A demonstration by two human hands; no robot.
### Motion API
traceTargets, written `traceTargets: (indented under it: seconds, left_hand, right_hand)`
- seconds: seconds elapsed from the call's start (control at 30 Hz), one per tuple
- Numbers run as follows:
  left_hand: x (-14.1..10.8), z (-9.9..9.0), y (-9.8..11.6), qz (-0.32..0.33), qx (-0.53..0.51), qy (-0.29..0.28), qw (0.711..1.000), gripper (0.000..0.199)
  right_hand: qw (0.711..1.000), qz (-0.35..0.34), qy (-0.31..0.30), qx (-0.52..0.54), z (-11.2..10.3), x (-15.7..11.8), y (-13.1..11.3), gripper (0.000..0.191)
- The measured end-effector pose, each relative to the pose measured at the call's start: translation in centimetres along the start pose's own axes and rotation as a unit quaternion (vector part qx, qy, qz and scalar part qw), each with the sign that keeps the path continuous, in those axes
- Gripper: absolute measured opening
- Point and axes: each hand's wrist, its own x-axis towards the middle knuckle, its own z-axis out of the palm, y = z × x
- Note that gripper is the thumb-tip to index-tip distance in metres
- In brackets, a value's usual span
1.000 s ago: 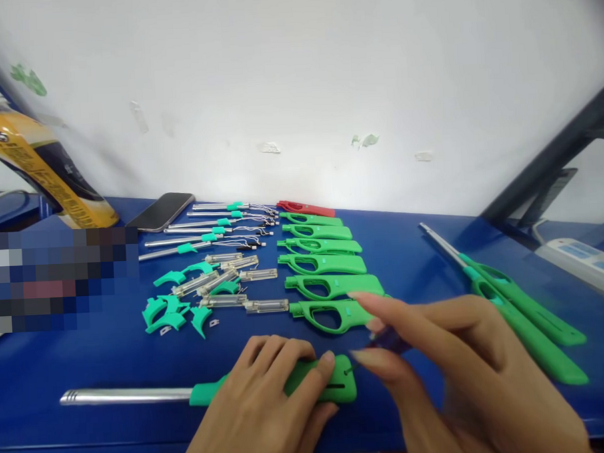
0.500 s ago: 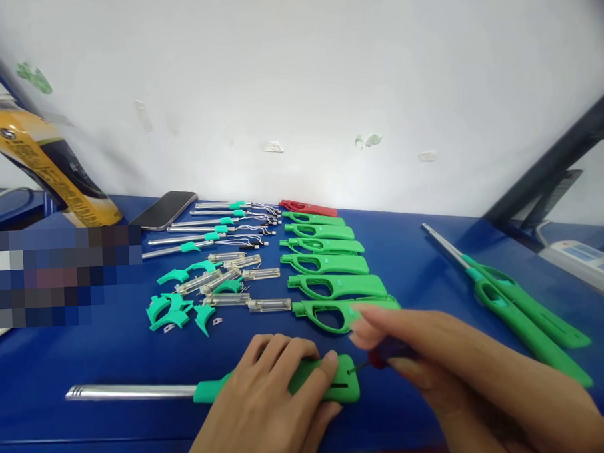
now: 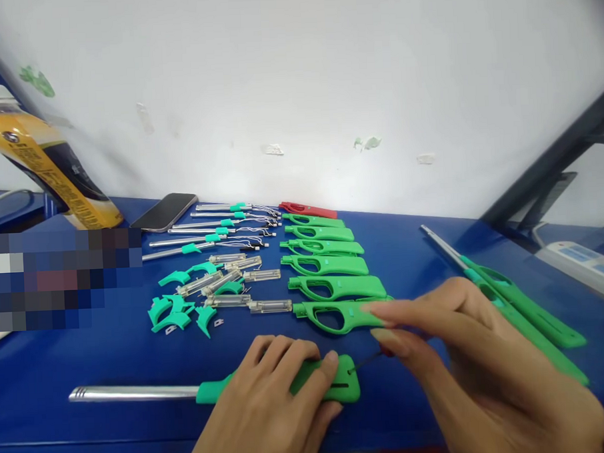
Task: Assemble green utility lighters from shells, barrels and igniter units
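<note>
A long-necked green utility lighter [image 3: 347,379] lies flat near the front edge of the blue table [image 3: 137,357], its metal tube pointing left. The left hand [image 3: 274,404] is laid across its handle, fingers curled over the top and gripping it against the tabletop. The right hand [image 3: 468,359] pinches a thin-shafted screwdriver [image 3: 364,363] between thumb and fingers, its tip at the small hole near the handle's end; how deep it sits cannot be told. Behind the hands, clear fuel tanks [image 3: 269,306] lie loosely grouped among turquoise triggers [image 3: 172,320]; whether the tanks hold liquid is too small to tell. To their right, green handle shells [image 3: 337,287] form a column, with a red shell [image 3: 311,211] at the far end. Wired metal tubes [image 3: 185,242] lie beyond the tanks, near a smartphone [image 3: 166,212]. A capped drink bottle [image 3: 54,170] stands at the left, its wraparound label hiding the contents. Two more green lighters [image 3: 530,303] rest together on the right.
</note>
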Motion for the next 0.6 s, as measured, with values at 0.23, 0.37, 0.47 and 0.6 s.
traceTargets:
  seconds: [0.23,0.37,0.47,0.6]
  left_hand:
    - [-0.1,0.0,0.0,0.002,0.0,0.008,1.0,0.033]
    - [0.0,-0.1,0.0,0.001,0.005,0.01,1.0,0.032]
    - [0.1,0.0,-0.1,-0.002,0.003,0.002,1.0,0.031]
    - [-0.2,0.0,-0.2,-0.004,-0.006,0.0,1.0,0.032]
  right_hand:
    - [0.998,0.001,-0.062,-0.015,-1.1,0.0,0.1,0.029]
    - [0.999,-0.005,0.006,-0.053,-0.5,0.0,0.0,0.026]
    - [0.997,-0.015,-0.007,-0.073,-0.3,-0.3,-0.3,0.03]
    - [0.998,0.012,-0.05,-0.028,-0.8,-0.8,-0.9,0.04]
